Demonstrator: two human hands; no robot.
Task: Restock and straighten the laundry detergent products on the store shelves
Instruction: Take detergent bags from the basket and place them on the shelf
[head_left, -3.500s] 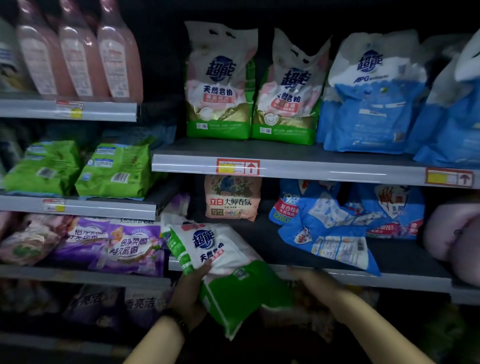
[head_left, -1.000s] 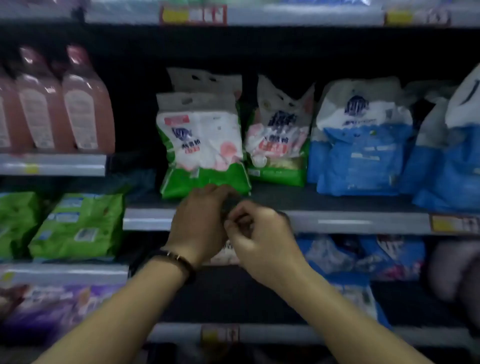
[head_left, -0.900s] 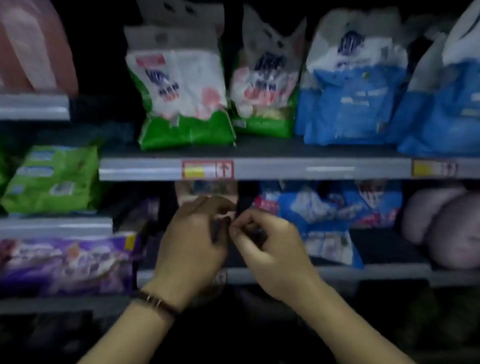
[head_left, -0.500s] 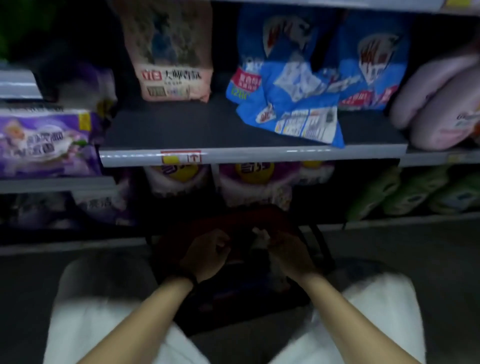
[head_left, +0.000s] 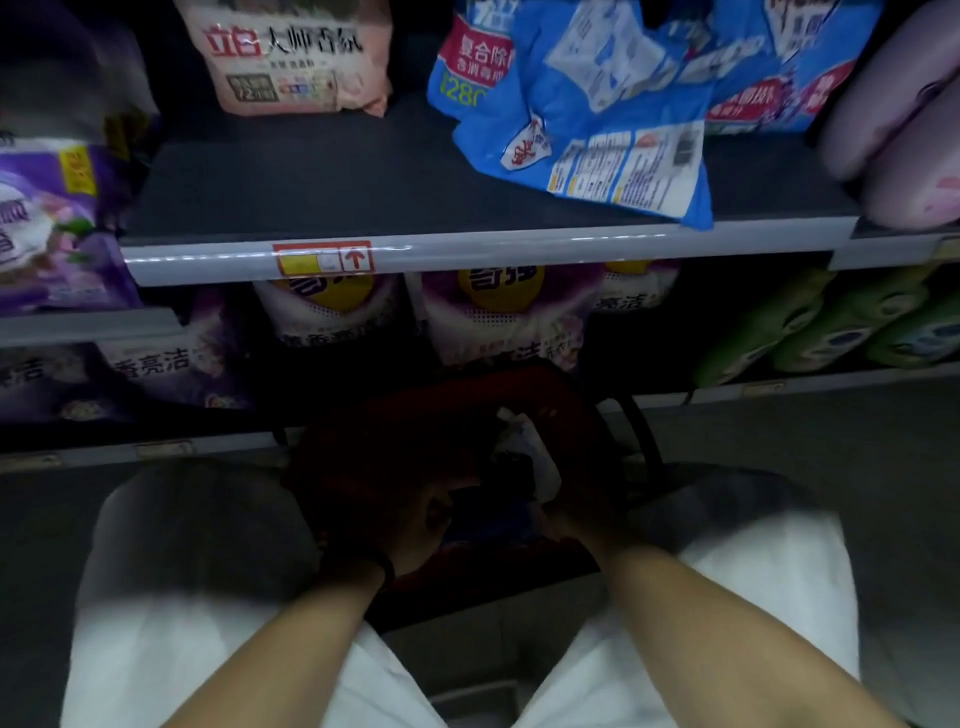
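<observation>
Both hands are down in the red basket (head_left: 363, 441) now, left hand (head_left: 415, 525) and right hand (head_left: 576, 514) curled round something dark; what they grip cannot be told in this shadow. The gaze has dropped from the upper shelf, where a green bag was set a second ago. The next bag is likely coming up. The blue detergent bag (head_left: 587, 119) sags over the shelf's front edge (head_left: 519, 249), wanting straightening.
</observation>
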